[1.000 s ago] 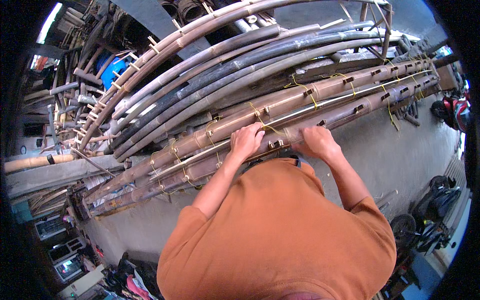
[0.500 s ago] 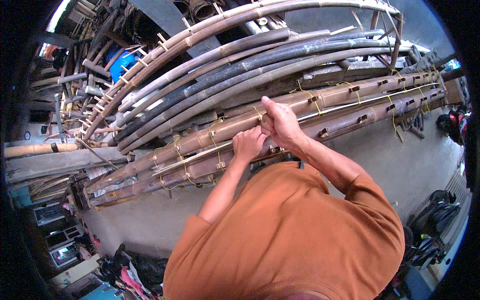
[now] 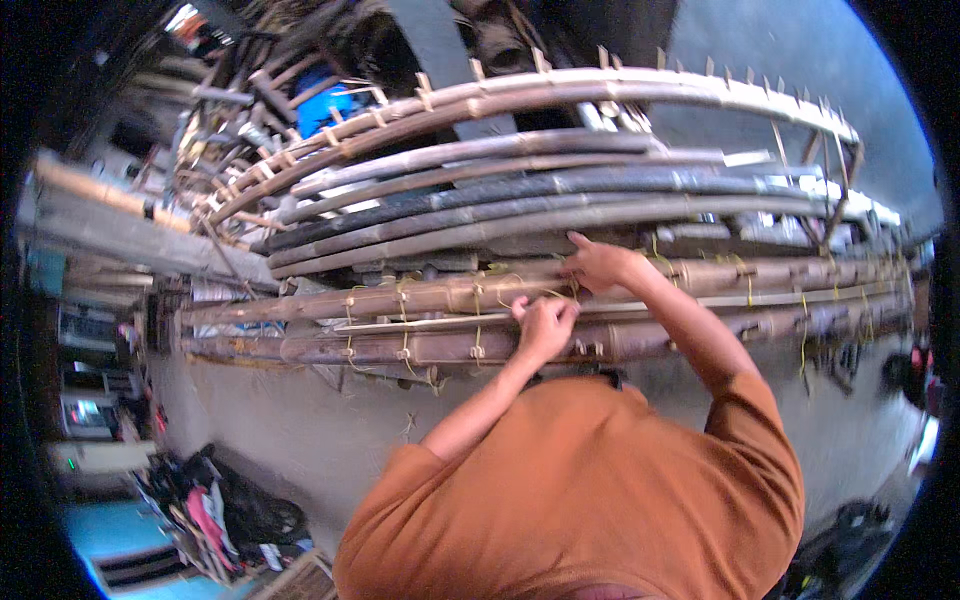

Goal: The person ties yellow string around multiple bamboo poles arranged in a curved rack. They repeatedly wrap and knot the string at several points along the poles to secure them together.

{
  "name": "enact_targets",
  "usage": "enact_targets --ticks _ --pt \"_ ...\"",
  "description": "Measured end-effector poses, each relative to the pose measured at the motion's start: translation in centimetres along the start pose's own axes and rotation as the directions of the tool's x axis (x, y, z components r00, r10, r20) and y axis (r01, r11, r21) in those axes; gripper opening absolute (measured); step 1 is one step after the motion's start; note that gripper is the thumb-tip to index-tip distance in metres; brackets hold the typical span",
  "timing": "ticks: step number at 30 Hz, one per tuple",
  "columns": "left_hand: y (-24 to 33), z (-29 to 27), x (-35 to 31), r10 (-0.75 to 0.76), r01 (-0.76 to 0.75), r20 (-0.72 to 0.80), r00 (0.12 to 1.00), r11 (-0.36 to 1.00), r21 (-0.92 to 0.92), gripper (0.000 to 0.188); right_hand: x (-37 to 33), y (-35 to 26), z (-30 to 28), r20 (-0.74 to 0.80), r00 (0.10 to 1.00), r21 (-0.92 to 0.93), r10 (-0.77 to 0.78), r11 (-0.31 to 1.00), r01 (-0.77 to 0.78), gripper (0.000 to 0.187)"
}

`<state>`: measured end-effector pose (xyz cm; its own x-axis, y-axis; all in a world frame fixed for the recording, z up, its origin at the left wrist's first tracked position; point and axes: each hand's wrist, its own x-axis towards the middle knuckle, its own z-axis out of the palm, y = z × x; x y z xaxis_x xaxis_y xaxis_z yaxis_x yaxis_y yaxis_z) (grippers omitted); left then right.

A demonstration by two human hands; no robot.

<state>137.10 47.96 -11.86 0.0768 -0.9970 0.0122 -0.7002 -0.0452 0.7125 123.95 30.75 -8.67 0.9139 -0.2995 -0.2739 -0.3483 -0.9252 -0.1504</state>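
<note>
We have both hands at the middle of two long bamboo poles, the far pole [image 3: 440,297] and the near pole [image 3: 445,346], lying side by side across our front with a pale strip [image 3: 420,323] between them. Our left hand [image 3: 545,328] is over the gap, fingers curled in beside a thin yellow cord [image 3: 550,293]; blur keeps us from telling whether they clamp it. Our right hand [image 3: 603,267] is at the far pole, one digit pointing away from us; we cannot tell whether its other fingers grip anything. The two hands are near each other, the right one farther out. Yellow ties [image 3: 404,325] cross both poles at pegs [image 3: 592,349]. Beyond lie bent poles [image 3: 560,217] and a curved frame [image 3: 500,101].
</note>
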Motion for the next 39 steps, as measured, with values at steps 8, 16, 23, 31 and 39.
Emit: enact_targets --ticks 8,16,23,31,39 --pt "-0.8 1.8 -0.7 0.163 -0.170 -0.257 0.953 0.986 -0.002 0.020 -4.4 -4.3 -4.6 0.014 0.916 0.934 0.401 -0.331 0.130 0.040" --pt "-1.0 1.0 -1.5 0.274 -0.275 -0.299 0.914 0.961 0.038 0.015 -6.1 -9.3 -9.0 0.182 0.688 0.724 0.702 -0.570 0.390 0.048" --pt "-1.7 1.1 -0.4 0.285 -0.260 -0.144 0.948 0.951 0.169 0.021 -6.3 -7.3 -8.0 -0.056 0.701 0.961 0.711 -0.151 0.230 0.055" --pt "0.4 -1.2 1.0 0.265 -0.267 0.047 0.963 0.963 0.037 0.016 -9.8 -4.1 -5.6 -0.526 0.405 0.763 0.748 0.626 -0.164 0.039" --pt "1.0 -3.2 2.7 0.074 -0.038 0.340 0.937 0.993 -0.111 0.025 -8.9 -10.5 3.4 -0.381 0.511 0.570 0.770 0.631 -0.526 0.028"
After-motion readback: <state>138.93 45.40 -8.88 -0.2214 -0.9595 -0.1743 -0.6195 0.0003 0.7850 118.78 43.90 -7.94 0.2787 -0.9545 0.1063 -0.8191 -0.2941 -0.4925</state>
